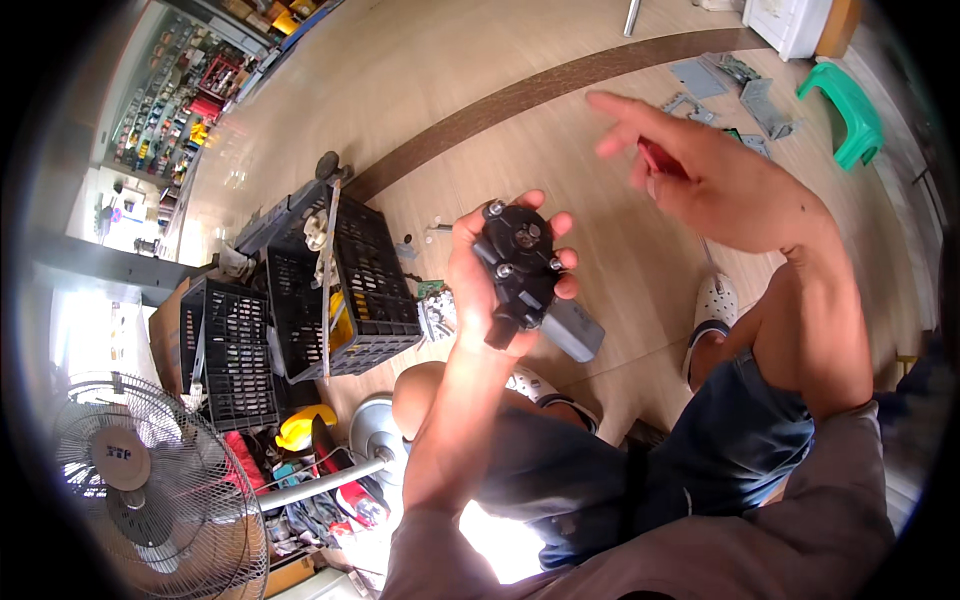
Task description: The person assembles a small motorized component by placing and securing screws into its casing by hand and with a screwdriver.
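Observation:
In the middle of the view, my left hand (470,270) is wrapped round a black plastic motor housing (525,255). Its round face is turned up, with silvery screws standing at its rim. A grey block (572,332) shows just below the housing; I cannot tell whether it is joined on. My right hand (715,175) is raised to the right, apart from the housing, with the index finger stretched out. Its other fingers curl round a red-handled screwdriver (662,160), whose handle is mostly hidden in the palm. A thin metal shaft shows below that hand.
Black plastic crates (375,280) stand on the left, behind a standing fan (150,490). Grey metal plates and circuit boards (765,105) lie on the floor at the far right, near a green stool (848,115). A yellow object (305,427) and cluttered tools lie beside the fan's base.

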`<state>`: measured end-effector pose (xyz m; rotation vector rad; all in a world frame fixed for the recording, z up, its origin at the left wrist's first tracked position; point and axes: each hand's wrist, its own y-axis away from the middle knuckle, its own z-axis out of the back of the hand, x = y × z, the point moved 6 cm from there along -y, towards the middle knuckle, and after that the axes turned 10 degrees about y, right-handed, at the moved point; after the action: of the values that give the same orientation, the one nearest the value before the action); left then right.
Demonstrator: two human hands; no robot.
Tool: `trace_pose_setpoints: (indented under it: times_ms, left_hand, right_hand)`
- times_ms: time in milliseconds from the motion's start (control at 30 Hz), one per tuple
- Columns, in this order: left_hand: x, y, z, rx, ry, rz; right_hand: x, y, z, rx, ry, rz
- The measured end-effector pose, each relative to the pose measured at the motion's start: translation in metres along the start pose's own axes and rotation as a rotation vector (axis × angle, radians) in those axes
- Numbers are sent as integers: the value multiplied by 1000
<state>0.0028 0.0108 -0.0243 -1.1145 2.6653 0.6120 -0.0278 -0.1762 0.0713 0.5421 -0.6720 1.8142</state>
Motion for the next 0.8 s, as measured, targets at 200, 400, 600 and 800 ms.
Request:
trace_pose_setpoints:
  times_ms: [200,400,600,800]
  left_hand:
    - [1,-1,2,2,41,-29]
    - [-4,2,-9,57,99,-66]
    - [-21,-2,3,38,70,-194]
    - [-16,-5,-5,47,11,-193]
  right_hand:
    - [-25,3,11,-150,202,13]
    - [-14,19,45,-451,-146,-13]
    - [-1,27,53,-550,-439,78]
    - [0,27,54,-585,-467,125]
